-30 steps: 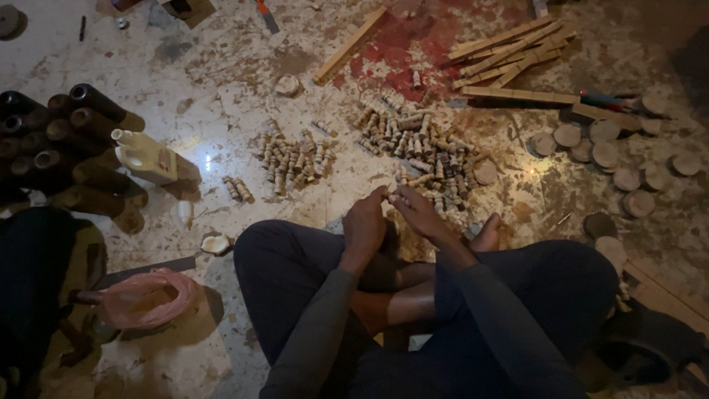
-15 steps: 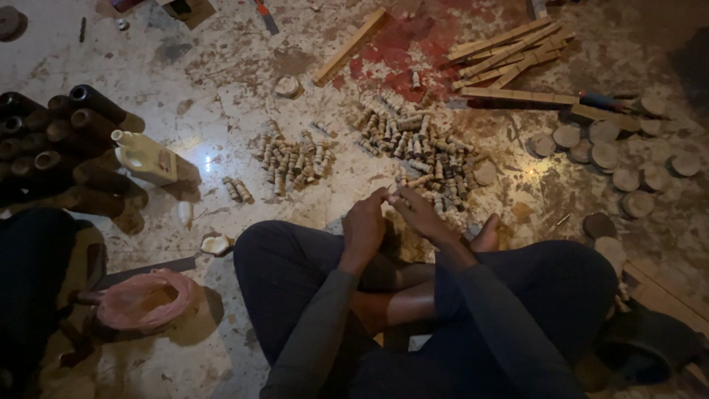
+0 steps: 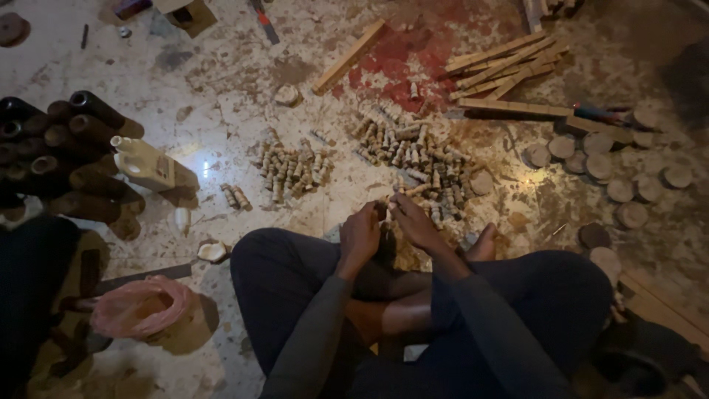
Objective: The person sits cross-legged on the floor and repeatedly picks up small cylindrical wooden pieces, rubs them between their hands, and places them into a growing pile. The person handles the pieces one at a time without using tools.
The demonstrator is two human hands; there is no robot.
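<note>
A person sits cross-legged on a stained concrete floor (image 3: pixel 221 111), both hands meeting just above the crossed legs. The left hand (image 3: pixel 360 235) and the right hand (image 3: pixel 415 222) have their fingers closed around a small wooden peg (image 3: pixel 384 209) pinched between them; the peg is mostly hidden, so its shape is hard to tell. Just beyond the hands lies a large pile of short wooden pegs (image 3: pixel 417 159), and a smaller pile (image 3: pixel 289 166) sits to its left. Round wooden discs (image 3: pixel 605 166) are scattered at the right, below a bundle of wooden sticks (image 3: pixel 506 66). Dark tubes (image 3: pixel 66 159) are stacked at the left beside a cream plastic bottle (image 3: pixel 148 166); a pink bag (image 3: pixel 136 310) lies near the knee.
</note>
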